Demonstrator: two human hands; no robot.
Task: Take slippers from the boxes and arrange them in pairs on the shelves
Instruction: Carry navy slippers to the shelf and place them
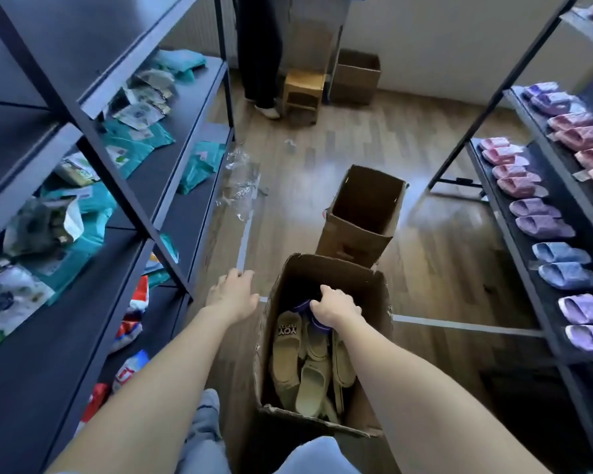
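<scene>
Both arms bare, stretched forward and down. Left forearm enters from 7 o'clock corner, points toward 1 o'clock. Left hand (pixel 233 294) palm down, fingers loose and slightly spread, holds nothing. Right forearm enters from 5 o'clock corner, points toward 11 o'clock. Right hand (pixel 339 307) back up, knuckles toward 12 o'clock, fingers curled down around purple slipper (pixel 300 305). Left hand sits at 9 o'clock of right hand, near, not touching.

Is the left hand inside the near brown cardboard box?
No, the left hand is outside the near brown cardboard box, beside its left wall.
</scene>
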